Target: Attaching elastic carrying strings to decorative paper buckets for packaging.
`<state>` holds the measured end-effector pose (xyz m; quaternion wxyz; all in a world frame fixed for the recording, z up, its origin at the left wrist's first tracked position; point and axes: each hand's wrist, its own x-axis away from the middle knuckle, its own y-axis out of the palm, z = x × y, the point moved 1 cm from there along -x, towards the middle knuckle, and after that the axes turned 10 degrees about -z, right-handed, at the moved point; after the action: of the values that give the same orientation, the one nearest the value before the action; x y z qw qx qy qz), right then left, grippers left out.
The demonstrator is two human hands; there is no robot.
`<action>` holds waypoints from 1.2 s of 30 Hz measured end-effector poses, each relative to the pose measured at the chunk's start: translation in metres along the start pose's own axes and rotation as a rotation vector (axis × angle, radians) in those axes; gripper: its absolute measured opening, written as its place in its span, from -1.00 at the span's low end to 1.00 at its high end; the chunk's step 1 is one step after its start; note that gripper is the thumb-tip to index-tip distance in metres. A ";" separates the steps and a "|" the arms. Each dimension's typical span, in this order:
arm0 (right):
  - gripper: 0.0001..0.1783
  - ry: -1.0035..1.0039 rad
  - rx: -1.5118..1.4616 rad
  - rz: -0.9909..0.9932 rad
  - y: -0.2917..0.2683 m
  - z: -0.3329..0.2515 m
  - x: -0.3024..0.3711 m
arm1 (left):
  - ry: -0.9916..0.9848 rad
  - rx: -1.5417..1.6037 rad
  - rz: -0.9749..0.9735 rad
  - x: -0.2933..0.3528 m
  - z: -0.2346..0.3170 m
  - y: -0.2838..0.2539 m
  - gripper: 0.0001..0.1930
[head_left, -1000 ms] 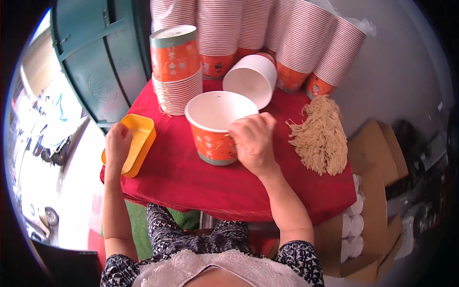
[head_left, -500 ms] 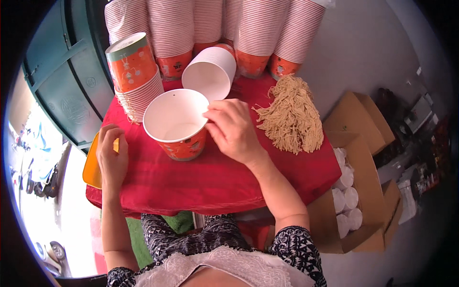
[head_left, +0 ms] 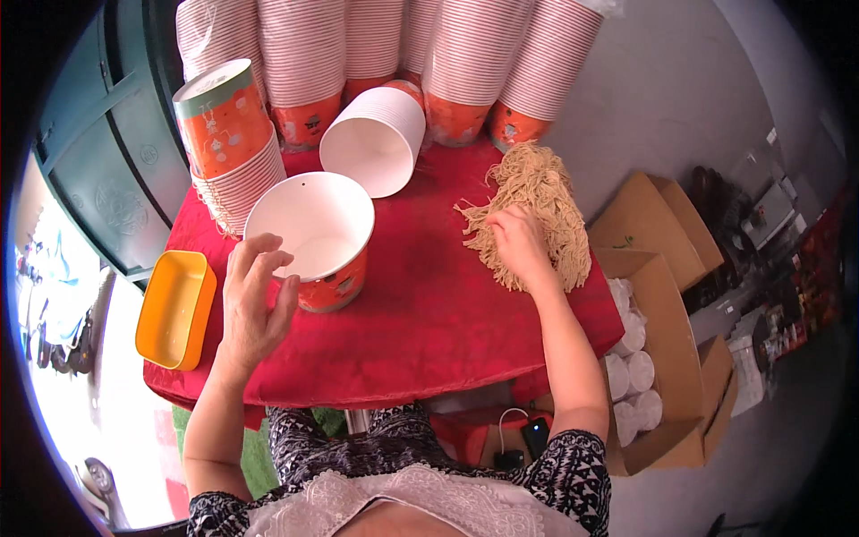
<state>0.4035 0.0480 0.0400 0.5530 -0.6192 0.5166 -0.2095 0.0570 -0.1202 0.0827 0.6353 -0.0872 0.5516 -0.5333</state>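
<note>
A white-lined orange paper bucket (head_left: 313, 215) stands upright on the red cloth, with a small dark hole near its far rim. My left hand (head_left: 253, 304) is at its near left side, fingers curved and apart, holding nothing; whether it touches the rim I cannot tell. To the right lies a heap of tan strings (head_left: 568, 228). My right hand (head_left: 521, 243) is on the heap's left part, fingertips pinched together at the strings. How many strands they grip is hidden. Another bucket stack (head_left: 371, 148) lies on its side behind the upright bucket, open end facing me.
A leaning stack of buckets (head_left: 228, 134) with loops of string stands at the left. Tall wrapped stacks (head_left: 474, 67) line the back. A yellow tray (head_left: 174, 313) sits at the red table's (head_left: 403, 349) left edge. Right of it, a cardboard box (head_left: 667, 340) holds white rolled pieces.
My right hand has left the bucket's right rim and moved right onto the string heap. My left hand has risen toward the bucket's near left side. The view has shifted slightly.
</note>
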 end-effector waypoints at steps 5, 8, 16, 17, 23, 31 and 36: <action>-0.89 -0.031 0.280 -0.005 0.007 -0.005 -0.009 | 0.035 -0.030 -0.006 -0.002 -0.002 0.003 -0.76; -0.88 0.026 0.471 -0.035 0.011 -0.009 -0.012 | 0.089 -0.097 -0.023 -0.003 -0.003 0.002 -0.80; -0.88 -0.064 0.460 0.014 0.013 -0.007 0.000 | 0.131 -0.170 -0.075 -0.007 -0.001 0.000 -0.83; -0.90 -0.102 0.418 0.069 0.011 -0.010 0.002 | 0.131 -0.176 -0.075 -0.007 -0.001 0.001 -0.83; -0.95 -0.025 0.197 0.135 0.006 -0.013 0.016 | 0.087 -0.152 0.008 -0.002 0.004 -0.002 -0.67; -0.91 -0.271 -0.084 0.168 0.010 -0.045 0.039 | 0.075 -0.075 0.087 0.031 0.006 -0.013 -0.63; -0.88 -0.218 -0.154 -0.099 0.019 -0.076 0.053 | 0.089 -0.054 0.110 0.043 0.012 -0.021 -0.68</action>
<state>0.3528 -0.0312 0.0295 0.5457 -0.7037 0.4366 -0.1279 0.0467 -0.1684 0.0761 0.6358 -0.0501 0.5976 -0.4859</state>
